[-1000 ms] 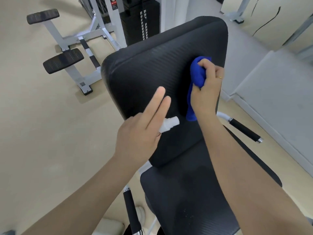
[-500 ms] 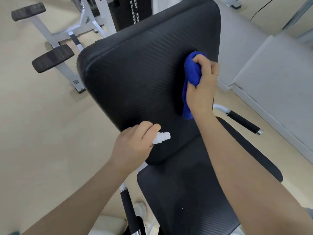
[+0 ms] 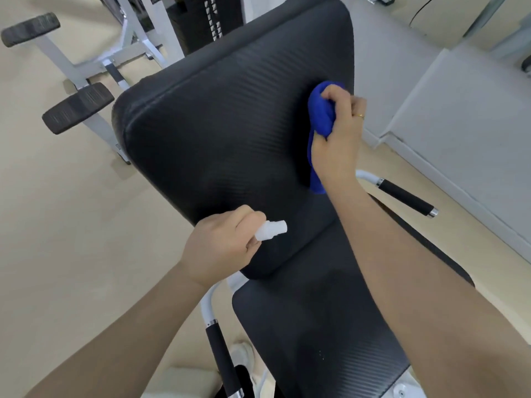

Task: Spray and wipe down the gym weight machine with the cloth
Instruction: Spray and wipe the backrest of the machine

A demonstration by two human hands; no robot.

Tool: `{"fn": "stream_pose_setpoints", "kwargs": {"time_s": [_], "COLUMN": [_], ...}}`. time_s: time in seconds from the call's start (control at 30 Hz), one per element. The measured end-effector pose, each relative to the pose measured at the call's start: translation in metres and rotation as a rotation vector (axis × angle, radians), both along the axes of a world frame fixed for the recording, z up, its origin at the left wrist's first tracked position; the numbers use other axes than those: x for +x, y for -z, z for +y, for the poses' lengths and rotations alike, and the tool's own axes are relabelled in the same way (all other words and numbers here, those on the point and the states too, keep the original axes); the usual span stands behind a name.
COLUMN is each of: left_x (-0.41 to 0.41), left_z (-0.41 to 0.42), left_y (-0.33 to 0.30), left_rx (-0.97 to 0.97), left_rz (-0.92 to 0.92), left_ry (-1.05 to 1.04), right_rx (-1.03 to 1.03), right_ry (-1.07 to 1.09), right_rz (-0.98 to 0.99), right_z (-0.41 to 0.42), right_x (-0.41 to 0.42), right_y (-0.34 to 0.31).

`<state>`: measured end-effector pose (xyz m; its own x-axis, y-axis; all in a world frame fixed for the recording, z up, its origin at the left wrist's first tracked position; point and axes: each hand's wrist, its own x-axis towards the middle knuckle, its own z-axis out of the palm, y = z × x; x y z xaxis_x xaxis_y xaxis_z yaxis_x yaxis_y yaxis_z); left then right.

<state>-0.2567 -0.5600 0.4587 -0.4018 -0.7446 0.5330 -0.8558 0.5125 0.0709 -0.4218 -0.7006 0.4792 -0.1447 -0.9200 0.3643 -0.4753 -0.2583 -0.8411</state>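
The weight machine's black padded backrest [image 3: 224,116] fills the middle of the view, with its black seat pad [image 3: 310,334] below it. My right hand [image 3: 339,133] grips a bunched blue cloth [image 3: 320,119] against the backrest's right side. My left hand [image 3: 221,245] is curled round a white spray bottle [image 3: 271,230] near the backrest's lower edge; only the nozzle end shows, pointing right toward the pad.
Black grip handles stick out on white tubes at the seat's right [image 3: 405,196] and lower left [image 3: 221,354]. A white frame with black roller pads [image 3: 77,110] and a weight stack [image 3: 201,21] stand behind on the beige floor. A grey platform [image 3: 465,124] lies to the right.
My left hand's two fingers, straight a second ago, have curled down onto the spray bottle. The right hand with the cloth stays at the same spot on the backrest.
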Motion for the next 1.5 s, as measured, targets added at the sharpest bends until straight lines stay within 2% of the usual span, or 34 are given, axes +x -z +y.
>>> {"fn": "stream_pose_setpoints", "kwargs": {"time_s": [0.13,0.23,0.4,0.53,0.63,0.7,0.83,1.0,1.07,1.2,1.33,1.43,1.5], "left_x": [-0.003,-0.003,-0.003,-0.003,-0.006,-0.007,-0.008,-0.007,-0.007,-0.009,-0.010,-0.013,-0.013], "left_z": [-0.003,-0.005,-0.005,-0.007,-0.010,-0.011,-0.011,-0.011,-0.011,-0.009,-0.010,-0.012,-0.012], "left_y": [-0.002,-0.005,-0.007,-0.008,-0.012,-0.016,-0.019,-0.018,-0.017,-0.017,-0.019,-0.018,-0.018], "left_rx": [0.071,0.129,0.126,0.168,0.259,0.317,0.395,0.411,0.412,0.439,0.448,0.437,0.440], "left_rz": [0.008,0.006,0.009,0.038,0.001,0.018,0.058,0.053,0.043,0.039,0.030,0.007,0.006], "left_ry": [-0.077,-0.096,-0.111,-0.143,-0.187,-0.206,-0.228,-0.244,-0.253,-0.293,-0.307,-0.328,-0.342], "right_rx": [-0.032,0.031,0.014,0.023,-0.040,-0.049,-0.034,-0.008,0.013,0.022,0.012,-0.053,-0.008], "right_ry": [-0.151,-0.274,-0.072,-0.026,-0.211,-0.252,-0.072,0.063,0.046,-0.123,0.041,0.079,0.064], "right_rz": [0.101,0.170,0.106,0.066,0.255,0.337,0.126,0.003,0.023,0.203,-0.020,-0.068,-0.098], "right_z": [0.042,0.049,0.012,0.028,0.058,0.060,0.016,-0.006,0.008,0.048,-0.004,-0.031,-0.018], "right_x": [0.013,0.008,-0.004,0.009,0.017,0.014,0.002,0.001,0.003,0.003,-0.009,-0.020,-0.015], "right_y": [0.031,0.035,0.009,0.024,0.050,0.052,0.015,0.013,0.024,0.053,0.018,0.010,0.018]}}
